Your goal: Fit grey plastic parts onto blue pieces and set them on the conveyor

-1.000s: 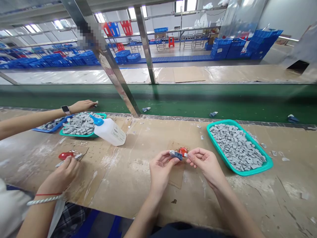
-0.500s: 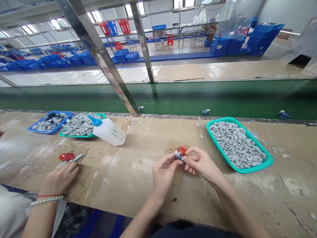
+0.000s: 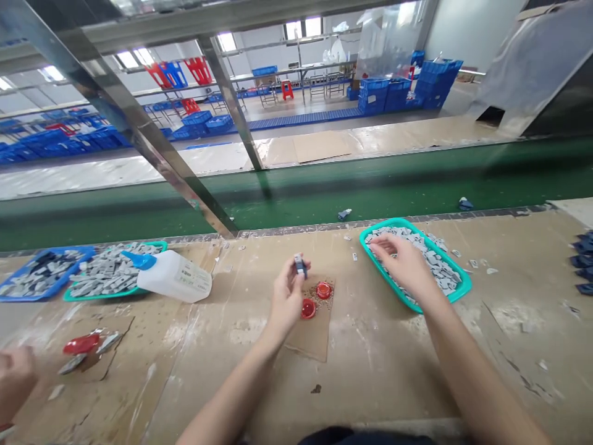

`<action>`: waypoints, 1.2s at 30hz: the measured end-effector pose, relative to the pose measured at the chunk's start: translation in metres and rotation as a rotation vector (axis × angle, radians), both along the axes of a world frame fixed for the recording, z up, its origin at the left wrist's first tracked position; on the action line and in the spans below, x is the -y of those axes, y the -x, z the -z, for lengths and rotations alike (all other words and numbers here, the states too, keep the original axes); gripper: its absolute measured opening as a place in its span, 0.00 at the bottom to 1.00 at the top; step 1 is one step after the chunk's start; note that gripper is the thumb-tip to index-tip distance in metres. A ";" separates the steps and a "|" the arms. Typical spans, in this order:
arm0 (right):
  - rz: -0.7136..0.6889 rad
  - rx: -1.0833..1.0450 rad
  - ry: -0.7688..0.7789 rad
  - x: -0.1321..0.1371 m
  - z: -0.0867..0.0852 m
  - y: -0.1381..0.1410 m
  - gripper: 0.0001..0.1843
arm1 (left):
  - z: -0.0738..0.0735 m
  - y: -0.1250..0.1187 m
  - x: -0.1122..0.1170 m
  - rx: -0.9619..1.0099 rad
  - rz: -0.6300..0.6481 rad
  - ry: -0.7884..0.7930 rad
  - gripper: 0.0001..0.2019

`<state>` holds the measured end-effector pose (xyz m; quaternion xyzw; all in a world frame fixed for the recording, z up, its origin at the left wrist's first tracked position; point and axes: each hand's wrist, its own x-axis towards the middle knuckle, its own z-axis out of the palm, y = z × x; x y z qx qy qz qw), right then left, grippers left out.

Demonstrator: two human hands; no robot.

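Note:
My left hand [image 3: 288, 295] stands raised above the bench, pinching a small blue-grey part with a pale end [image 3: 300, 266] between thumb and fingertips. Just beside it, two red shallow dishes [image 3: 323, 290] [image 3: 308, 308] rest on a cardboard sheet [image 3: 315, 340] speckled with brown bits. My right hand [image 3: 397, 262] reaches over a teal tray [image 3: 458, 293], its fingers spread on the heap of grey flat pieces [image 3: 438, 270]. I cannot see anything held in that hand.
A white glue bottle [image 3: 173, 276] with a blue nozzle lies beside a second teal tray [image 3: 104, 293] and a blue tray [image 3: 28, 296]. A co-worker's hand [image 3: 13, 377] sits near a red dish [image 3: 82, 344]. A green conveyor belt [image 3: 370, 191] runs behind the bench.
My hands have parted: the right left the blue-grey part and moved onto the teal tray, while the left lifted the part. The whole view swung leftward, and a second red dish shows.

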<state>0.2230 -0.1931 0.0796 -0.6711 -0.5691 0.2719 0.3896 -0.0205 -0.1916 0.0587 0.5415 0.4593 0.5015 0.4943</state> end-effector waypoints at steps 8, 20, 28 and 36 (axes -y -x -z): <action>0.103 0.355 0.063 -0.049 0.023 -0.025 0.09 | 0.019 0.001 -0.091 -0.352 -0.001 -0.210 0.17; 0.163 -0.347 -0.093 -0.008 0.015 -0.029 0.17 | 0.028 -0.053 -0.204 -0.904 0.015 -0.276 0.16; 0.187 -0.637 -0.045 0.011 0.012 -0.036 0.20 | 0.029 -0.078 -0.200 -0.984 0.062 -0.243 0.15; 0.154 -0.467 -0.089 0.032 0.009 0.000 0.18 | -0.007 -0.058 -0.148 -0.638 0.139 -0.251 0.09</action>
